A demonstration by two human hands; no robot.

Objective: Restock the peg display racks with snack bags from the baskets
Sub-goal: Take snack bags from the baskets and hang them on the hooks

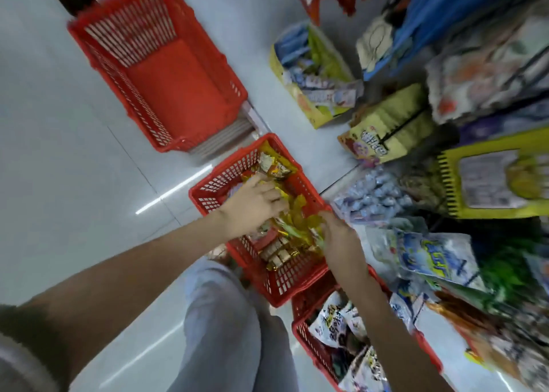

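Observation:
A red basket (pixel 214 192) on the floor in the middle holds several yellow and gold snack bags (pixel 297 219). My left hand (pixel 252 204) reaches into it from the left, and its fingers curl over the yellow bags. My right hand (pixel 338 237) comes in from the right and pinches yellow and green bags at the basket's right side. The peg display rack (pixel 445 243) with hanging snack bags fills the right side, blurred by motion.
An empty red basket (pixel 166 74) stands at the upper left on the pale floor. A third red basket (pixel 303 332) with white snack bags sits at the bottom right. Open yellow cartons (pixel 312 74) of snacks stand near the rack. My knee (pixel 225 317) is below the middle basket.

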